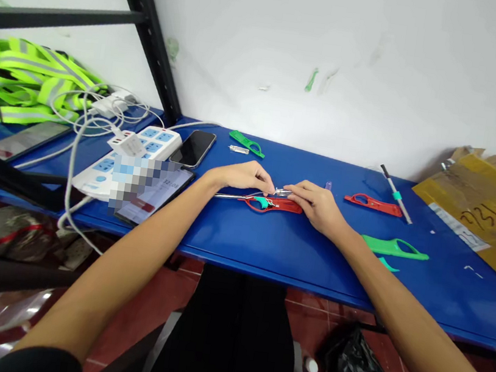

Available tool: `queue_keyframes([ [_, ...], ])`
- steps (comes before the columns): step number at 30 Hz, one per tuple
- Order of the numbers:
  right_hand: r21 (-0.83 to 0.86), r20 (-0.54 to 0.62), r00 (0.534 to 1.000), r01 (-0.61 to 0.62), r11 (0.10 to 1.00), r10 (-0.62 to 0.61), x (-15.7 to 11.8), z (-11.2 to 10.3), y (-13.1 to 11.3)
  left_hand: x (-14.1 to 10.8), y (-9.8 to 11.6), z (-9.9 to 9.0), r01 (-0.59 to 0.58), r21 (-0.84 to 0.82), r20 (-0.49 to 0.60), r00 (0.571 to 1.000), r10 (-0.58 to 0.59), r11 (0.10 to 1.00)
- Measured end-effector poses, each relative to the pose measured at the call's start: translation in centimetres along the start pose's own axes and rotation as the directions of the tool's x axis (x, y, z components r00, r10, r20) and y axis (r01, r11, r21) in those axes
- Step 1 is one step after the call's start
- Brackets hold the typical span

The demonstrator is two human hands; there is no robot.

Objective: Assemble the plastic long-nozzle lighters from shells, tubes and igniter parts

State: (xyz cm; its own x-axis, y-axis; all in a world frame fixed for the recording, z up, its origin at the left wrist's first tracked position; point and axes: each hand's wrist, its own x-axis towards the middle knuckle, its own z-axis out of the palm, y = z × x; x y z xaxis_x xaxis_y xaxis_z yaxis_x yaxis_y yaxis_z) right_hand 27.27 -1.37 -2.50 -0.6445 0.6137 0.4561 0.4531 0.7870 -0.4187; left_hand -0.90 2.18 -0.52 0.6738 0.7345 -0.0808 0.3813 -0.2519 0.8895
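Note:
Both hands meet over a red lighter-shaped casing lying on the blue table. My left hand is closed, its fingertips pinching the left end of a small clear and silver part. The fingers of my right hand close on the right end of that same part, just above the casing. A teal trigger piece sits in the casing's loop, and a thin metal rod sticks out to the left.
A green casing lies behind my left hand. Right of my hands are another red casing, a rod with teal piece, a green casing and a cardboard box. Phones and a power strip lie left.

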Motion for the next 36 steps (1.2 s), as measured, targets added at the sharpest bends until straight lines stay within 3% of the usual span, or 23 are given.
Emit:
queue_keyframes([
  [16,-0.022,-0.032,0.999,0.04,0.999,-0.04,-0.2,1.1,0.9,0.1,0.0,0.3,0.01,0.065,-0.017,1.0,-0.009,0.998],
  [25,-0.014,0.022,1.0,-0.02,1.0,0.021,0.1,0.6,1.1,-0.2,0.6,-0.2,0.025,0.13,0.028,0.999,-0.029,0.991],
  [36,0.031,0.046,0.999,0.003,1.0,-0.004,0.4,-0.2,0.6,-0.7,1.6,-0.3,0.042,0.165,0.054,0.997,-0.052,0.985],
])
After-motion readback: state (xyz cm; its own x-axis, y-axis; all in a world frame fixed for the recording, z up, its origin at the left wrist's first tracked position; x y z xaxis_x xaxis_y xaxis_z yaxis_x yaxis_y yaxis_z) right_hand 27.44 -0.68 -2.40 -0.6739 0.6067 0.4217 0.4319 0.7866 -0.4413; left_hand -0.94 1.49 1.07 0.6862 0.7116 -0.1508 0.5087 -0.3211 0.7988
